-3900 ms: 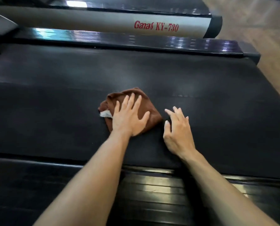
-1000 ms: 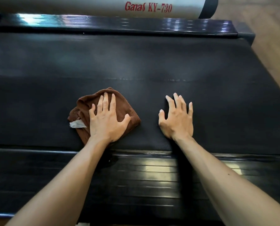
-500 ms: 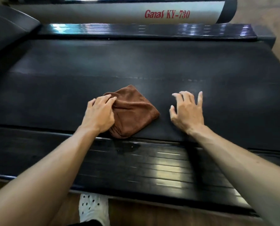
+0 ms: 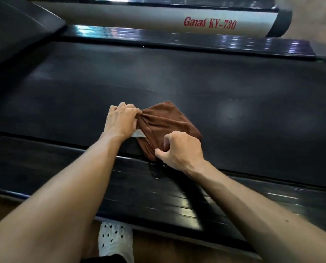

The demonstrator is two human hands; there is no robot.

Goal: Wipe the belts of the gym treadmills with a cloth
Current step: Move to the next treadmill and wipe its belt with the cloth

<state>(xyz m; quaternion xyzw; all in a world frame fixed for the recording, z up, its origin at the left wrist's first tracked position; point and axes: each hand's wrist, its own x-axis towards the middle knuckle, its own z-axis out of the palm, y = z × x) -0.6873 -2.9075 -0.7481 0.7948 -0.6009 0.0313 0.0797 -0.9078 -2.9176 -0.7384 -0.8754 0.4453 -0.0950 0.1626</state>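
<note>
The right hand pinches the near corner of the cloth, which lies at the belt's near edge; the left hand bunches its left side. This looks like refolding between wipes; next, I'd judge, comes spreading it flat and stroking farther across.

Brown, seemingly wooden floor; a neighbouring grey side rail catches light.

Count: one brown cloth, centre frame. One white tag on it. Two hands: left, right. One belt. Two treadmills, apparently: near, far. One white shoe, bottom.
</note>
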